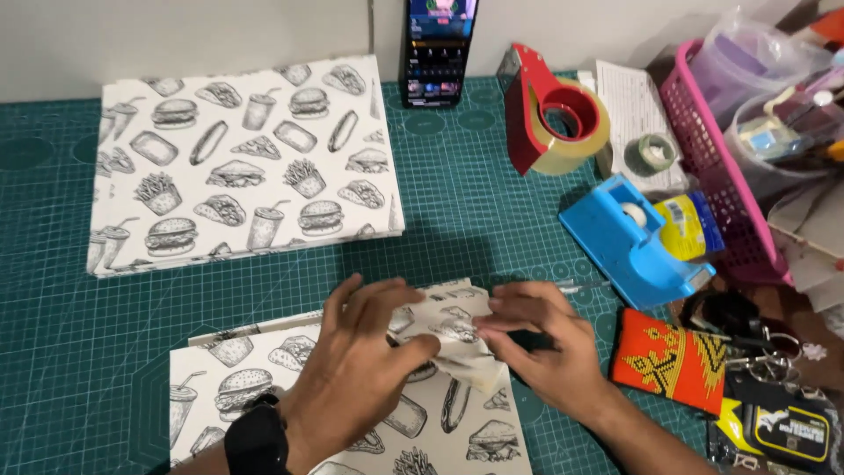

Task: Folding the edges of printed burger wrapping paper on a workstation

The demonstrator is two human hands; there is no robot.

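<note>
My left hand and my right hand meet over a sheet of white paper printed with black fast-food drawings that lies on the green cutting mat. Both hands pinch and fold the sheet's upper right corner, which is lifted and creased. A black watch is on my left wrist.
A stack of the same printed paper lies at the back left. A phone leans on the wall. A red tape dispenser, a blue tape dispenser, a pink basket and an orange pouch crowd the right side.
</note>
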